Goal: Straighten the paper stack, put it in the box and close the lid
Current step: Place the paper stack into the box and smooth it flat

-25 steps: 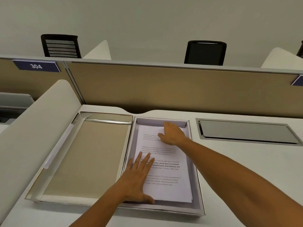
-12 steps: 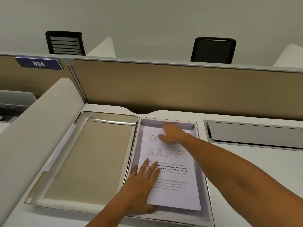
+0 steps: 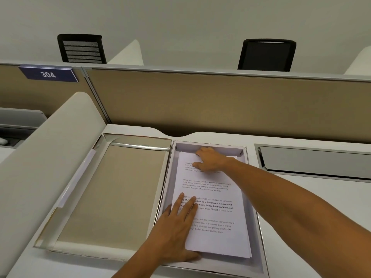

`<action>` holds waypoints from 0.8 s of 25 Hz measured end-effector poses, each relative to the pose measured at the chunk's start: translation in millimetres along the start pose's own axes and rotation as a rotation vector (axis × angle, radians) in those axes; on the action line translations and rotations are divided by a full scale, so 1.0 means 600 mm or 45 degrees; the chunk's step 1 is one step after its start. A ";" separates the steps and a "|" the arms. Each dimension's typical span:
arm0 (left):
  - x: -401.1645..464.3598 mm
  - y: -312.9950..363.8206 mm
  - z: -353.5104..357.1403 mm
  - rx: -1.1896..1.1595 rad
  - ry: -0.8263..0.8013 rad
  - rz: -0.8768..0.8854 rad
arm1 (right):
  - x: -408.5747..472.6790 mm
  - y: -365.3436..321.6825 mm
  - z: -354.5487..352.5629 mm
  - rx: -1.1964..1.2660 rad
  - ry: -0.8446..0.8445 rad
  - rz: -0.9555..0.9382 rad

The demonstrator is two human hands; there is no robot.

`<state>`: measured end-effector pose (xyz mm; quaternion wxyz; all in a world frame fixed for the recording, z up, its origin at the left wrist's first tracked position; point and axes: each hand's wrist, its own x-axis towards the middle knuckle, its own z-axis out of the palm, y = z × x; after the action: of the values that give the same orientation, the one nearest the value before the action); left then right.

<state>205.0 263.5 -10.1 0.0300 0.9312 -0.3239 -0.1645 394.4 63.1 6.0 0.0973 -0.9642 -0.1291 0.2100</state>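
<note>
On the surface [image 3: 301, 197], the box [image 3: 259, 227] lies open, its lid [image 3: 120, 197] flat alongside. The papers [image 3: 212, 217] lie inside it. The left hand [image 3: 176, 233] and right hand [image 3: 210, 159] press flat on them, grip released.

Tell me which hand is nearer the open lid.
Left. The left hand lies on the paper's near-left part, beside the lid; the right hand rests at the box's far end.
</note>
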 end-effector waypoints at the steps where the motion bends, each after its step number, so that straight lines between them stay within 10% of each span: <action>1: 0.001 0.001 0.000 -0.005 -0.010 -0.009 | 0.002 0.000 0.000 0.001 -0.007 -0.005; 20: 0.003 0.006 -0.005 -0.009 -0.065 -0.038 | -0.002 -0.006 0.005 0.029 0.059 0.016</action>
<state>205.2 259.6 -7.3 0.0227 0.9313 -0.3101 -0.1897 391.3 66.7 4.5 0.1101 -0.9684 -0.1182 0.1898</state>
